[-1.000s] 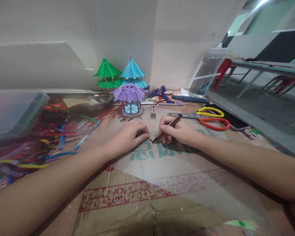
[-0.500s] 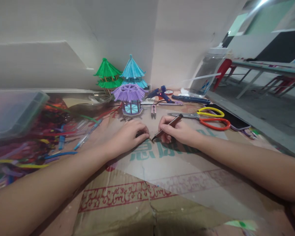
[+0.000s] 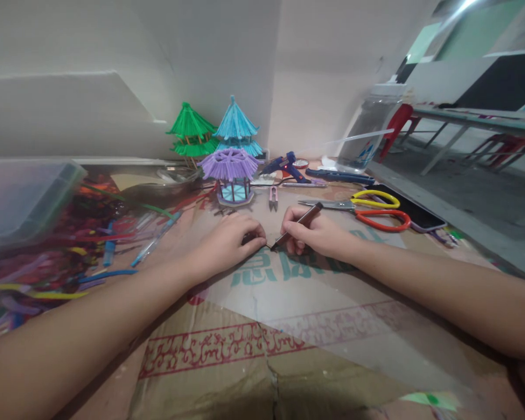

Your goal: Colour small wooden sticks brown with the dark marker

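My right hand [image 3: 308, 230] is closed around a dark brown marker pen [image 3: 301, 224], its tip pointing down and to the left. Close to that tip, my left hand [image 3: 236, 236] pinches a thin little stick [image 3: 268, 246], of which only a short end shows past the fingers. Both hands rest low over printed cardboard [image 3: 210, 350]. Just beyond them stands a small pavilion model with a purple roof [image 3: 230, 165]. Behind it are a green-roofed model [image 3: 190, 125] and a light-blue-roofed one [image 3: 237, 122].
Scissors [image 3: 354, 205] with yellow and red handles lie right, beside a phone [image 3: 413, 210]. A blue glue gun [image 3: 287, 167], pink thread snips [image 3: 273, 198], a blue cutter [image 3: 339, 176] and a large bottle [image 3: 370, 128] stand or lie behind. Coloured strips and a plastic box [image 3: 26, 198] fill the left.
The marker in my right hand has shifted very slightly left and its tip sits nearer the stick's end. My left hand stays in place.
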Tool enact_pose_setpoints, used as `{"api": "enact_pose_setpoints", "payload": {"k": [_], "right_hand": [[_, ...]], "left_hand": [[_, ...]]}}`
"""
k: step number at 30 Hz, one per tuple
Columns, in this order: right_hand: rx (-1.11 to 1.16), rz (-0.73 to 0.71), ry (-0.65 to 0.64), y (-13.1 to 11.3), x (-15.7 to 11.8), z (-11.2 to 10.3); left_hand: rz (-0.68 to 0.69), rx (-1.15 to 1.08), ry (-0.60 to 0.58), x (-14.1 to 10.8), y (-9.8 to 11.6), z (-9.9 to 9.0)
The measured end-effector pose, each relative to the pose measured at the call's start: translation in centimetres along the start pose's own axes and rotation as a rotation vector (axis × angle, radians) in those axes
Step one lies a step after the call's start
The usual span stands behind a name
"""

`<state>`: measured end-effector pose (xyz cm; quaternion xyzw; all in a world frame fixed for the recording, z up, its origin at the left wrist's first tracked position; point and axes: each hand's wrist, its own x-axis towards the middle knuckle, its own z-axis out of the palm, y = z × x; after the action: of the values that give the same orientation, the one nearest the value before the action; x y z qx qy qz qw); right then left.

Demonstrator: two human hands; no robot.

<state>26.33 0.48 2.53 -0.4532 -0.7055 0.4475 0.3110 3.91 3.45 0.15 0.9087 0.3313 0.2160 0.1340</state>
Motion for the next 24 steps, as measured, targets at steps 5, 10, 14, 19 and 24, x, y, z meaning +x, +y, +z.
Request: {"api": "enact_pose_setpoints", "payload": {"k": [5,10,14,19,24], "right_hand": [[0.018,0.0,0.013,-0.11,-0.09,0.06],[0.011,-0.011,0.023,-0.14,-0.12,0.12],[0.012,-0.006,0.017,-0.12,-0.08,0.14],[0.016,-0.022,0.022,-0.01,-0.04,0.14],[0.009,-0.027,0.026,0.16,0.02,0.13]], "left_hand": [[0.005,0.006,-0.001,0.03,0.09,-0.03],[0.003,0.006,0.006,0.03,0.12,-0.03],[0.005,0.003,0.007,0.01,0.08,-0.03],[0.011,0.013,0.011,0.01,0.07,-0.03],[0.014,0.008,0.009,-0.01,0.09,0.01]]}}
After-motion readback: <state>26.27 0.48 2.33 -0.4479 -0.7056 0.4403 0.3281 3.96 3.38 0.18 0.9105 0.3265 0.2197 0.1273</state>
